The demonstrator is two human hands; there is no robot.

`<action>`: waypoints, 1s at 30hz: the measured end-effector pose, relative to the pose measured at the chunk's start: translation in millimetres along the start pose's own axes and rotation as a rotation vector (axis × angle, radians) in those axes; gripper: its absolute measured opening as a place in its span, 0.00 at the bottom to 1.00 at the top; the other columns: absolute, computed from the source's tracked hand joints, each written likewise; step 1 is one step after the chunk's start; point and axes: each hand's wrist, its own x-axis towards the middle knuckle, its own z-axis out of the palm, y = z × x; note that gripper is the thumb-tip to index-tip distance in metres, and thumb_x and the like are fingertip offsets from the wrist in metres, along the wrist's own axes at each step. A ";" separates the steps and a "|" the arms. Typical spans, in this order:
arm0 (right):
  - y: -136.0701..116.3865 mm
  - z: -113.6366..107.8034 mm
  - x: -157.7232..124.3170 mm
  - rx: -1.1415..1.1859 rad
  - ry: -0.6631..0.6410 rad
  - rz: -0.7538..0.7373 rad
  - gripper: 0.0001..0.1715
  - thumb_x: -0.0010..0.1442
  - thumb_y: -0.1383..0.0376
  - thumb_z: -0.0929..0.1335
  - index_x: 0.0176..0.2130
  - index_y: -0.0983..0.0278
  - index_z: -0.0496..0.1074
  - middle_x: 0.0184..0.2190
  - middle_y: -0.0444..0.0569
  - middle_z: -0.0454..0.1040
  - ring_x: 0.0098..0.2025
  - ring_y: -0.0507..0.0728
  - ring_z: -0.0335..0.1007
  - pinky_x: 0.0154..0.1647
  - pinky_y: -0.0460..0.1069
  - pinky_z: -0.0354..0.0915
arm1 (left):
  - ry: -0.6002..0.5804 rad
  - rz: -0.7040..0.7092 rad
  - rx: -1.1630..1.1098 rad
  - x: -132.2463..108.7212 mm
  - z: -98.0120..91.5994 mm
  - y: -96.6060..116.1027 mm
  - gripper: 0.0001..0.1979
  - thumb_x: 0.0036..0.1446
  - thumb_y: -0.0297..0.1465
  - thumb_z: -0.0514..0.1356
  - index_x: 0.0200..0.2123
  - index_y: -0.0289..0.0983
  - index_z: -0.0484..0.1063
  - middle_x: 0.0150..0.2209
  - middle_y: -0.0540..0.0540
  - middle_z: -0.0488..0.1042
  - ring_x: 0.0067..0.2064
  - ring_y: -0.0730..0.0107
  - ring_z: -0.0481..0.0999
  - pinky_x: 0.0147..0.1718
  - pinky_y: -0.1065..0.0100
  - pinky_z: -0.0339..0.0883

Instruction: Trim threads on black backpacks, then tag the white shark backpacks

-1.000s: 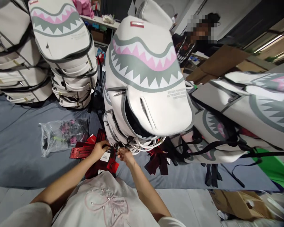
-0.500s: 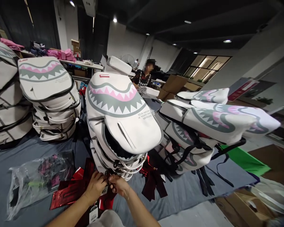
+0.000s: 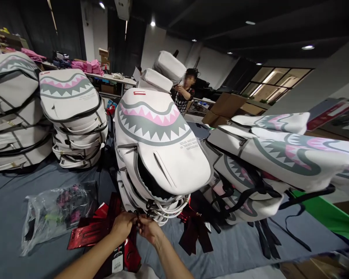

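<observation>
In front of the middle stack of white backpacks, my left hand (image 3: 123,226) and my right hand (image 3: 150,229) meet fingertip to fingertip. Both are closed in a pinch around a small dark item, too small and covered to make out. Just behind the fingers is the top backpack (image 3: 163,162), printed with pink and grey shark teeth, its front compartment gaping. Red and dark tags (image 3: 88,233) fan out under my left forearm. Below my hands hangs a black-and-white barcode label (image 3: 118,263).
Left of my arms lies a clear plastic bag (image 3: 58,215) with tags inside. Further backpack stacks stand at left (image 3: 72,116) and right (image 3: 261,155), straps dangling. Dark red strips (image 3: 196,236) rest right of my hands. Behind the stack, a person (image 3: 184,95) handles a white bag (image 3: 170,66).
The view has swung left, shifting most things rightward in the picture. Across the table, the person has raised an arm, and a white bag now shows higher up. My hands keep pinching together.
</observation>
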 end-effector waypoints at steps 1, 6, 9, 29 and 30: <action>1.6 1.7 1.6 0.014 0.002 -0.013 0.17 0.42 0.61 0.78 0.31 0.61 0.71 0.28 0.45 0.75 0.29 0.53 0.68 0.29 0.46 0.59 | -0.022 -0.059 -0.015 0.2 -0.4 2.1 0.17 0.65 0.28 0.48 0.38 0.39 0.78 0.39 0.46 0.82 0.42 0.66 0.79 0.41 0.68 0.66; 11.9 8.4 7.9 0.022 0.007 -0.058 0.22 0.38 0.58 0.80 0.30 0.62 0.72 0.24 0.43 0.74 0.27 0.52 0.67 0.29 0.46 0.58 | -0.133 -0.233 -0.089 1.7 -3.1 10.3 0.15 0.58 0.26 0.51 0.35 0.39 0.78 0.35 0.48 0.82 0.40 0.68 0.79 0.36 0.71 0.62; 15.4 8.6 9.7 0.013 0.002 -0.086 0.23 0.37 0.57 0.80 0.30 0.63 0.72 0.24 0.43 0.75 0.26 0.52 0.67 0.28 0.46 0.57 | -0.164 -0.279 -0.127 4.1 -7.0 13.5 0.14 0.57 0.27 0.52 0.36 0.40 0.79 0.35 0.48 0.82 0.40 0.69 0.79 0.35 0.71 0.61; 24.5 15.6 20.3 0.088 -0.020 -0.249 0.25 0.33 0.50 0.80 0.22 0.62 0.69 0.17 0.43 0.68 0.19 0.53 0.63 0.22 0.49 0.61 | -0.229 -0.364 -0.221 8.4 -9.3 22.5 0.12 0.59 0.30 0.54 0.33 0.39 0.79 0.30 0.49 0.81 0.36 0.70 0.78 0.32 0.72 0.58; 25.0 16.0 21.1 0.088 -0.019 -0.255 0.25 0.33 0.50 0.80 0.22 0.62 0.69 0.17 0.42 0.68 0.19 0.53 0.63 0.22 0.49 0.61 | -0.231 -0.362 -0.221 8.2 -8.3 22.4 0.13 0.59 0.30 0.53 0.33 0.39 0.79 0.30 0.49 0.81 0.35 0.70 0.78 0.31 0.72 0.58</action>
